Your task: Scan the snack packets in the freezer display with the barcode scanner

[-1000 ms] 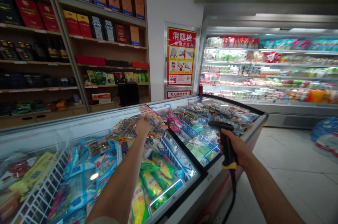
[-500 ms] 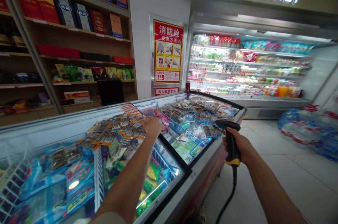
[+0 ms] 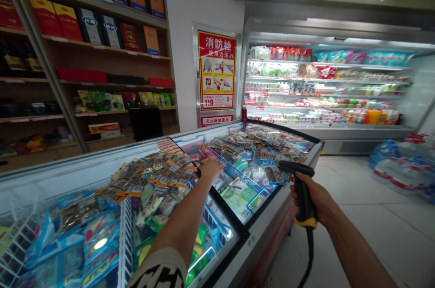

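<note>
In the head view my right hand (image 3: 314,197) is wrapped round the grip of a black and yellow barcode scanner (image 3: 305,202), whose cord hangs down. The scanner's head points left, over the edge of the chest freezer (image 3: 253,236). My left hand (image 3: 210,169) is stretched above the freezer's black middle frame, its fingers closed on a small flat packet with orange edges, mostly hidden by the hand. Left of it, many brown and orange packets (image 3: 152,170) lie spread on the glass. A second spread of such packets (image 3: 251,141) covers the glass on the far right.
Under the glass are bagged goods and wire baskets (image 3: 125,238). Wooden shelves (image 3: 112,64) with boxes stand at the left. A lit cooler (image 3: 326,79) stands behind, and bundled water bottles (image 3: 397,165) sit on the floor at the right. A red fire-hydrant poster (image 3: 217,70) hangs on the wall.
My left hand has moved right, from the left spread of packets to beyond the middle frame, with a packet in it. The scanner sits slightly lower and further right in view.
</note>
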Available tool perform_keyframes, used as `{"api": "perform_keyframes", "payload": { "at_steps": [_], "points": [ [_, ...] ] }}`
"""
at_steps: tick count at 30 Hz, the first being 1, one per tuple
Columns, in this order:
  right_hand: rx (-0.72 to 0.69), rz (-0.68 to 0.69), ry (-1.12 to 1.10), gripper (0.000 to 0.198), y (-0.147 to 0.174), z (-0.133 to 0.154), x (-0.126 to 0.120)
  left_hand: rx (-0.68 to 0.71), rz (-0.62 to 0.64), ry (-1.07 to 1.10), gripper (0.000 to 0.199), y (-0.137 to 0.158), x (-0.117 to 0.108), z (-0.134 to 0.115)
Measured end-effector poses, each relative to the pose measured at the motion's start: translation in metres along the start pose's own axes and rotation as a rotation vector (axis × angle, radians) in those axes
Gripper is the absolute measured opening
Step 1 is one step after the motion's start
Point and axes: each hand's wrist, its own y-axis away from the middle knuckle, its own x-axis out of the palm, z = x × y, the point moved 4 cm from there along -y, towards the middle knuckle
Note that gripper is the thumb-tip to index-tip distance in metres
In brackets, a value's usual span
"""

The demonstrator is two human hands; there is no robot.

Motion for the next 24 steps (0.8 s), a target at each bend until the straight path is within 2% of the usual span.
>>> {"api": "perform_keyframes", "payload": {
  "at_steps": [2, 4, 6, 9, 11, 13, 16, 18, 20, 22, 24],
  "points": [
    [-0.004, 0.008, 0.004, 0.017, 0.000, -0.001, 0.000, 0.013, 0.011, -0.041, 0.005, -0.002, 0.002, -0.002],
    [-0.005, 0.008, 0.009, 0.017, 0.000, -0.001, 0.001, 0.039, -0.016, -0.137, 0.011, -0.002, -0.010, -0.001],
    [-0.002, 0.009, 0.009, 0.017, 0.000, -0.003, 0.004, 0.093, -0.056, -0.249, 0.018, 0.001, -0.034, 0.004],
    [-0.003, 0.030, 0.016, 0.017, -0.002, -0.005, 0.011, 0.161, -0.180, -0.417, 0.025, 0.011, -0.085, 0.023],
    [-0.006, 0.053, 0.023, 0.018, -0.003, -0.007, 0.017, 0.089, -0.271, -0.508, 0.027, 0.019, -0.120, 0.047],
    [-0.002, 0.060, 0.026, 0.018, -0.004, -0.008, 0.021, -0.032, -0.302, -0.589, 0.026, 0.029, -0.147, 0.073],
    [-0.009, 0.046, 0.019, 0.018, -0.005, -0.005, 0.019, -0.124, -0.392, -0.646, 0.024, 0.041, -0.164, 0.089],
    [-0.021, 0.037, 0.019, 0.018, -0.005, -0.001, 0.014, -0.083, -0.458, -0.619, 0.030, 0.044, -0.158, 0.075],
    [-0.029, 0.020, 0.016, 0.018, -0.005, 0.003, 0.006, 0.002, -0.437, -0.541, 0.032, 0.041, -0.137, 0.045],
    [-0.033, -0.004, 0.001, 0.017, -0.005, 0.006, -0.003, 0.085, -0.341, -0.424, 0.029, 0.036, -0.101, 0.005],
    [-0.037, -0.023, -0.024, 0.016, -0.005, 0.008, -0.013, 0.129, -0.178, -0.278, 0.028, 0.032, -0.054, -0.037]
  ]
}}
